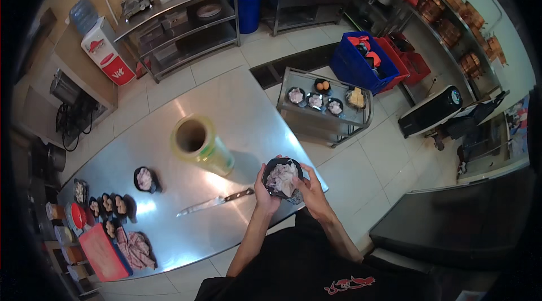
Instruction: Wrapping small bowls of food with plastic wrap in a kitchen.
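Observation:
Between both hands, a black bowl (271,162) of pale pinkish raw pieces (283,177), perhaps meat or seafood, is held over the near right edge of the steel table (169,233). My left hand (266,194) cups its left side. The right side is gripped by my right hand (314,194), whose thumb lies by the rim, at the food. A knife (216,202) with a dark riveted handle lies left of my left hand. Beyond it a large roll of clear plastic film (205,146) stands on end. Another black bowl (145,179) with similar pieces sits farther left.
At the table's left end are several small dark bowls (107,202) of brownish food, a red cutting board (101,254) and a checked cloth (136,248). A steel cart (328,125) at the right carries bowls, eggs (322,85) and yellow blocks (356,97). Behind it stands a blue crate (360,70).

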Motion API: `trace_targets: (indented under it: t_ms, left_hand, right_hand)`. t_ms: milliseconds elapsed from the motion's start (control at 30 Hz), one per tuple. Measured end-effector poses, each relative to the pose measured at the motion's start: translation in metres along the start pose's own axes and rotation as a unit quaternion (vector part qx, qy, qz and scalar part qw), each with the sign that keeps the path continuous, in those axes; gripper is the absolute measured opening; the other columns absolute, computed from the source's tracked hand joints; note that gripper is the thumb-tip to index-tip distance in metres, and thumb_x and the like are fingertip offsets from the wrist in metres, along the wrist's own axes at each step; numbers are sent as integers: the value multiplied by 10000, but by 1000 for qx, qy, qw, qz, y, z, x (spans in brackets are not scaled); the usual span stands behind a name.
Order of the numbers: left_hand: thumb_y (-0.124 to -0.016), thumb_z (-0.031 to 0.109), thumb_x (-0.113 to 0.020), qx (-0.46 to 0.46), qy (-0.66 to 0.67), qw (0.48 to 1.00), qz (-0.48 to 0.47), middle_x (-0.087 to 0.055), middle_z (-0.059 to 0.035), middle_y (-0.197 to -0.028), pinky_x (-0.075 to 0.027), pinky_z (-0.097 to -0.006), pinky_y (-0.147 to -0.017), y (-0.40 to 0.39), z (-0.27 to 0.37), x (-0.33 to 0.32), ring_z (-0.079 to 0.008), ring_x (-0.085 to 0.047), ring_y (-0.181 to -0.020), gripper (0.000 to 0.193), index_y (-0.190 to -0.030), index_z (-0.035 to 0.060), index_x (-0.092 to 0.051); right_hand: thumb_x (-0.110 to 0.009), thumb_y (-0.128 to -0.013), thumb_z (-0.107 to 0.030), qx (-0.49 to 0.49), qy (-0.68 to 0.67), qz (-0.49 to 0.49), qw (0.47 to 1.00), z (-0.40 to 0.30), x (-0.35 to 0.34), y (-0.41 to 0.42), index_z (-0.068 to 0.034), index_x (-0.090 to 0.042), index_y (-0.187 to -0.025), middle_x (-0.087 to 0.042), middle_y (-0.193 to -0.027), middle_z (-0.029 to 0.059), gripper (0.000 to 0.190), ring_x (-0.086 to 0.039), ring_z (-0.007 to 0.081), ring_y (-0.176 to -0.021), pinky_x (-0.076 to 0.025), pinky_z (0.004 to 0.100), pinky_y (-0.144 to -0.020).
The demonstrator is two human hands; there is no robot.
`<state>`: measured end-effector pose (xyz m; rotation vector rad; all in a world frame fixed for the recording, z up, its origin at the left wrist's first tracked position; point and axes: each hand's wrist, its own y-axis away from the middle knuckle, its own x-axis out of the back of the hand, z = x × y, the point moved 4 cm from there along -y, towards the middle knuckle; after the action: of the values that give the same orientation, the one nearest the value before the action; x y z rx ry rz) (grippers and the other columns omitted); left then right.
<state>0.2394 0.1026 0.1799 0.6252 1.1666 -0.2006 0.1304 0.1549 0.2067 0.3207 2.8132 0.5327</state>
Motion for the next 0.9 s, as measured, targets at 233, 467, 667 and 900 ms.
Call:
trace_targets:
  t_ms: [233, 467, 667, 900]
  left_hand:
    - [-985, 305, -360, -73, 44, 996, 8, -576, -63, -1217, -406, -435, -1014, -163, -82, -13, -256, -528, -1162, 403, -1298, 79, -477]
    - [-957, 253, -493, -63, 66, 996, 12, -563, -40, -1229, -462, -435, -971, -317, -110, 29, -228, -555, -1121, 482, -1421, 212, -369]
    - [-955, 326, -508, -140, -77, 973, 168, -480, -59, -1364, -375, -429, -1039, -379, -93, 51, -235, -493, -1222, 504, -1416, 185, -360]
    - [-979, 303, -467, -110, -287, 931, 199, -489, -125, -1361, -366, -363, -1017, -379, -120, 50, -240, -512, -1210, 504, -1403, 58, -348]
  right_hand:
    - [-605, -916, -102, -77, 22, -30, 996, -16, 145, -114, -30, -394, -1395, -650, -1028, 109, 528, -618, 138, -853, -526, 270, -709]
    - [-543, -942, -86, -18, 38, -180, 983, -48, 215, -263, 25, -399, -1372, -656, -1020, 121, 467, -669, 187, -751, -556, 282, -600]
    - [-583, -917, -76, -53, -34, -112, 992, -29, 223, -378, 21, -345, -1399, -641, -1016, 119, 546, -651, 162, -720, -543, 268, -594]
    - [-670, -874, -148, -37, 18, 10, 999, 72, 259, -548, -52, -404, -1360, -639, -926, 84, 563, -635, 159, -760, -532, 288, -602]
